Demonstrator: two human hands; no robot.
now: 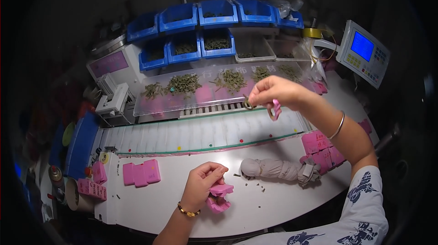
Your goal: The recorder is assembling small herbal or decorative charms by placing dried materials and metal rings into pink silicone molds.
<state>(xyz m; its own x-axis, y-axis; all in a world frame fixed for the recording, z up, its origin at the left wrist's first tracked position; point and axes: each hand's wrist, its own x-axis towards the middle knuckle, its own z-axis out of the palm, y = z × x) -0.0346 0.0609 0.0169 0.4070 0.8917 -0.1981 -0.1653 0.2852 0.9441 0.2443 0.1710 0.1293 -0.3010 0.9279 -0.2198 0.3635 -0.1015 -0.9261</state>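
A: Taking the clock's hub as the middle of the view, where is the pink piece being handled?

B: The notched pink block point(220, 199) is at 6 o'clock, in the left hand point(200, 185), over the white tabletop point(169, 215).

A: And the fingers?

B: The left thumb presses toward the forefinger; the lower fingers are hidden, so I can't tell their grip. The right hand point(278, 91), between 2 and 3 o'clock, pinches a small dark olive piece point(247, 103) between thumb and forefinger. A pink strip point(275, 110) hangs beneath its other fingers; how it's held isn't clear.

A: Why hold them so?

B: My guess: gripping the block from its 9 o'clock side leaves the notched edges uncovered, and a fingertip pinch suits so small a piece. The clear tray point(157, 108) of olive heaps point(184, 83) lies around 12 o'clock, probably for easy reach.

A: Which way do they point?

B: The block's two lobes reach toward 3 and 4 o'clock, parted between. The strip's long axis runs roughly 12 to 6; the olive piece looks curled, its axis uncertain.
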